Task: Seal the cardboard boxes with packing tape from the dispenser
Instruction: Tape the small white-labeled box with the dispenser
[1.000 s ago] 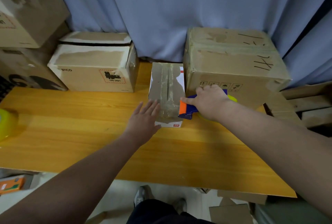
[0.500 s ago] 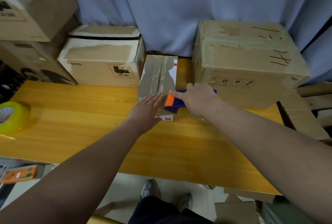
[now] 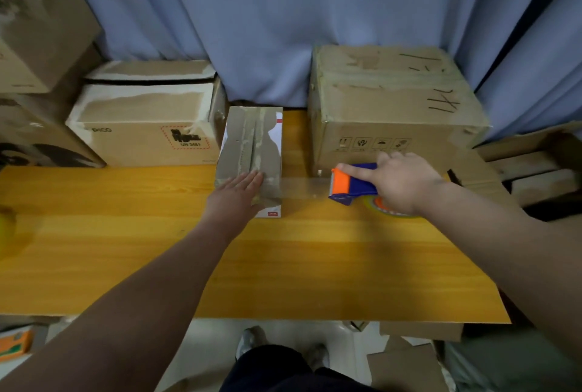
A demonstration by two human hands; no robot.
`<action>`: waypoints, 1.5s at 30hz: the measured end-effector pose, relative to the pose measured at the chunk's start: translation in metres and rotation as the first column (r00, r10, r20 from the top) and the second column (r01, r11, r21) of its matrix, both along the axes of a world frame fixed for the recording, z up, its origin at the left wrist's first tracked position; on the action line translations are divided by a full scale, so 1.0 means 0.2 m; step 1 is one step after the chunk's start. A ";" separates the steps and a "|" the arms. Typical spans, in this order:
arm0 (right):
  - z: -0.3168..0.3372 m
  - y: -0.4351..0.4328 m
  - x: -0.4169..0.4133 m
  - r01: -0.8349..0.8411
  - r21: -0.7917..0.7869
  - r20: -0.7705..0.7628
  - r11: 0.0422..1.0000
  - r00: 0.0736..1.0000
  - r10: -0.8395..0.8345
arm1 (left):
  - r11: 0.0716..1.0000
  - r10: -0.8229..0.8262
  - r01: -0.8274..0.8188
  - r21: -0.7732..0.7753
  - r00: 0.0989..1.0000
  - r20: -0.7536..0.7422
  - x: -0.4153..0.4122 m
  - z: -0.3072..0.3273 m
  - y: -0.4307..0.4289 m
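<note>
Lying flat, fingers straight, the left hand is pressed on the small taped cardboard box; just right, the blue-and-orange tape dispenser is gripped by the right hand, clear tape stretched between.

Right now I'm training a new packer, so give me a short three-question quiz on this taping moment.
1. True or false: the left hand lies flat on top of the small box.
2. Which hand holds the tape dispenser? A) left hand B) right hand
3. Fill in: the strip of clear tape stretches from the small box to the ____.

Key: 1 true; 2 B; 3 dispenser.
</note>
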State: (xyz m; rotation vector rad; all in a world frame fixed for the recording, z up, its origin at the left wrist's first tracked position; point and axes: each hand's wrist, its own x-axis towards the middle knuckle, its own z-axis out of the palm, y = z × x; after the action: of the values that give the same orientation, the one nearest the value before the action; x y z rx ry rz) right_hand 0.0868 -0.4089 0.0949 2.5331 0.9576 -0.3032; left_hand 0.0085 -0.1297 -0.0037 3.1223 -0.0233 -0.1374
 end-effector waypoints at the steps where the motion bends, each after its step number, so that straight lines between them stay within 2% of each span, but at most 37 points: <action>1: 0.00 0.00 0.00 -0.003 -0.013 0.008 1.000 1.000 0.003 | 0.999 0.008 -0.008 0.033 1.000 0.013 0.00 0.00 -0.02; 6: -0.06 0.07 0.01 -0.029 -0.099 0.035 0.995 0.999 0.033 | 0.983 0.029 -0.061 0.173 0.983 0.180 0.02 -0.07 -0.09; 11: -0.10 0.11 0.01 0.018 -0.134 -0.013 0.991 1.000 -0.019 | 0.985 0.126 -0.146 0.090 0.972 0.198 0.05 -0.09 -0.12; 15: -0.10 0.22 -0.02 0.085 -0.219 -0.128 0.972 0.985 -0.115 | 0.988 0.139 -0.153 0.039 0.960 0.243 0.06 -0.13 -0.12; 23: -0.25 0.52 0.02 0.273 -0.290 -0.315 0.917 0.878 -0.361 | 0.981 0.177 -0.188 0.047 0.969 0.173 0.06 -0.07 -0.14; 28: -0.30 0.53 0.04 0.331 -0.363 -0.289 0.871 0.849 -0.443 | 0.981 0.160 -0.178 0.077 0.966 0.205 0.07 -0.09 -0.13; 30: -0.33 0.45 0.04 0.332 -0.329 -0.283 0.884 0.859 -0.428 | 0.982 0.147 -0.172 0.079 0.957 0.250 0.06 -0.10 -0.12; 32: -0.38 0.32 0.05 0.424 -0.134 -0.344 0.896 0.828 -0.444 | 0.983 0.138 -0.165 0.085 0.957 0.257 0.06 -0.10 -0.12; 33: -0.42 0.26 0.05 0.510 0.005 -0.393 0.860 0.792 -0.467 | 0.983 0.140 -0.166 0.082 0.956 0.257 0.06 -0.10 -0.12; 35: -0.50 0.16 0.05 0.689 0.249 -0.515 0.681 0.690 -0.509 | 0.981 0.157 -0.181 0.072 0.954 0.257 0.06 -0.10 -0.13; 38: -0.62 0.09 0.04 0.878 0.367 -0.735 0.307 0.476 -0.482 | 0.977 0.174 -0.198 0.079 0.955 0.239 0.05 -0.10 -0.14; 40: -0.71 0.09 0.04 0.905 0.393 -0.797 0.162 0.423 -0.430 | 0.977 0.177 -0.198 0.081 0.961 0.214 0.05 -0.11 -0.14; 43: -0.82 0.14 0.03 0.919 0.389 -0.826 0.069 0.381 -0.415 | 0.977 0.183 -0.198 0.074 0.968 0.172 0.05 -0.09 -0.13; 45: -0.87 0.17 0.01 0.919 0.376 -0.814 0.116 0.388 -0.433 | 0.978 0.189 -0.200 0.066 0.972 0.142 0.05 -0.08 -0.14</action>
State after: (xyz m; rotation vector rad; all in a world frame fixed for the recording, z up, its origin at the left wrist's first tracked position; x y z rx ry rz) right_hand 0.0896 -0.3746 -0.0794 3.8033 -0.4221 -1.1530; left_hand 0.0181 -0.1578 -0.0204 3.1832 0.2930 0.0781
